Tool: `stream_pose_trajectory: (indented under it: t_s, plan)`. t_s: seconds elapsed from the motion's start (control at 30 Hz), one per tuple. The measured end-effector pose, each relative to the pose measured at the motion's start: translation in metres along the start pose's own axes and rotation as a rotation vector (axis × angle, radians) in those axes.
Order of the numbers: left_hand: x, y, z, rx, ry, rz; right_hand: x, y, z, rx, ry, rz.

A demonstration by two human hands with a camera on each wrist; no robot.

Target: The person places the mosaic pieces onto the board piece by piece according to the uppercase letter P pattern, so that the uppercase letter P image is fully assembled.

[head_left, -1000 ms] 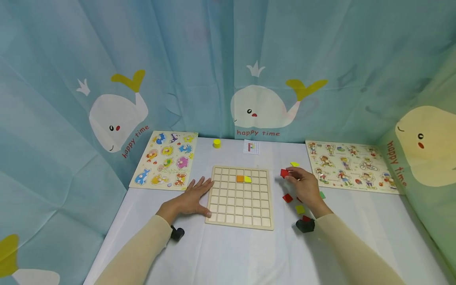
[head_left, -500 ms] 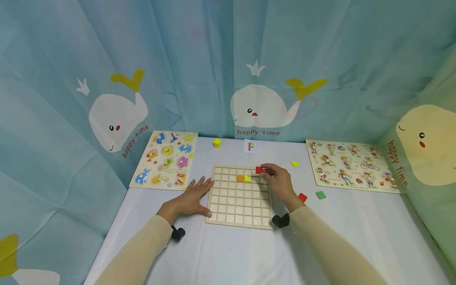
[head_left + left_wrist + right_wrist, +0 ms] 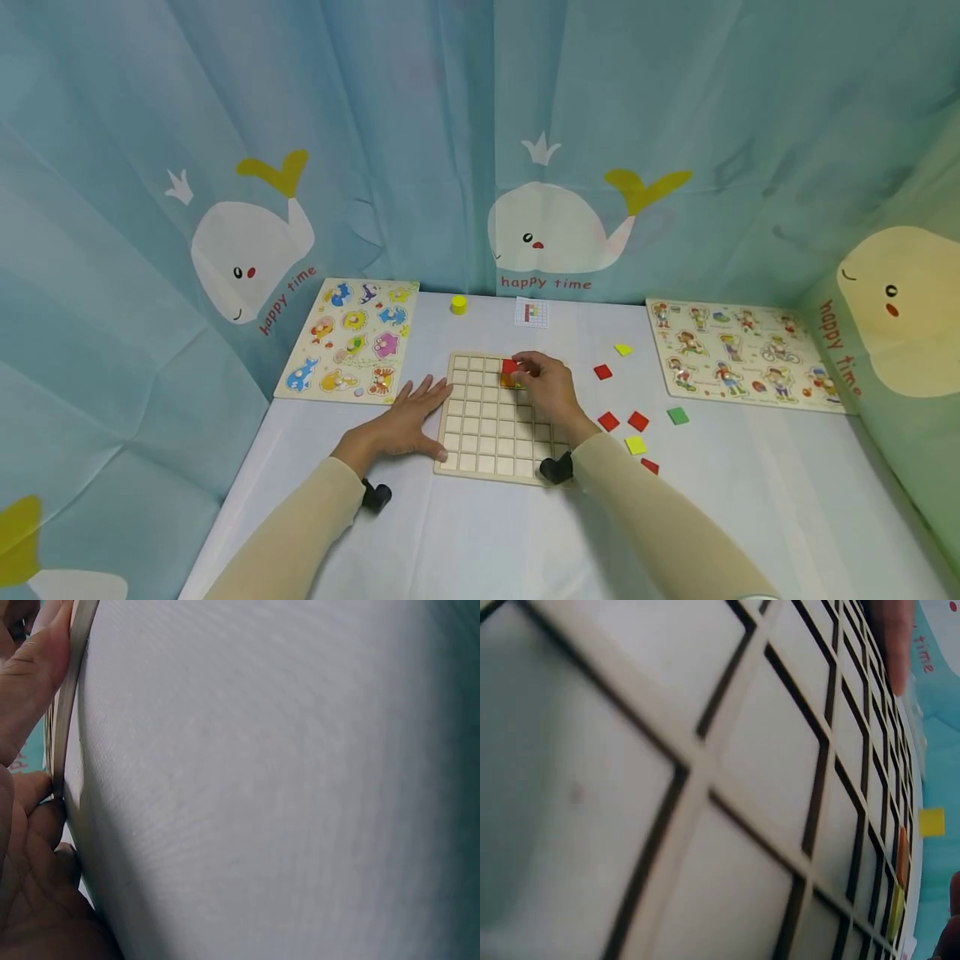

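My right hand (image 3: pixel 546 385) pinches a red square tile (image 3: pixel 509 367) by its edge, over the upper part of a wooden grid board (image 3: pixel 468 425). The red tile overlaps an orange tile (image 3: pixel 903 859) in the head view. Beside the orange one, a yellow tile (image 3: pixel 896 911) is mostly hidden by the fingers. At the board's left side my left hand (image 3: pixel 399 427) lies with fingers spread, thumb and fingertips against the edge. The left wrist view shows its thumb (image 3: pixel 37 675) touching the board's rim.
Loose red tiles (image 3: pixel 608 421), two yellow tiles (image 3: pixel 636 445) and a green tile (image 3: pixel 678 415) lie right of the board. A yellow cylinder (image 3: pixel 459 305) and a small pattern card (image 3: pixel 532 312) are behind it. Picture puzzles (image 3: pixel 348 342) (image 3: pixel 750 354) flank the table's back.
My right hand has carried the red tile left from among the loose tiles, across the board's upper right, to beside the orange and yellow tiles. My left hand has stayed at the board's edge.
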State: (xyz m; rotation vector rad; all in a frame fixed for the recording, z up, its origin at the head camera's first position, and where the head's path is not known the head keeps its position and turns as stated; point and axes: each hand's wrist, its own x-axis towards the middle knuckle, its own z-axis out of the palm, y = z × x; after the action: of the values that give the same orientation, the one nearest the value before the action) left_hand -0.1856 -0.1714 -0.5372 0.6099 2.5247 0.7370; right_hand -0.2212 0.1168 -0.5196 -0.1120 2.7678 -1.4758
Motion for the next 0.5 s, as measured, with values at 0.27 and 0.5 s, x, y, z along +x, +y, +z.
stream_pose_trajectory:
  t_s: [0.27, 0.5]
  plan:
    - [-0.001, 0.001, 0.0, 0.002, 0.006, -0.001, 0.001, -0.006, 0.016, -0.044, -0.015, -0.005]
    - [-0.002, 0.004, -0.002, -0.003, -0.001, -0.01, 0.002, -0.003, 0.024, -0.059, -0.043, -0.003]
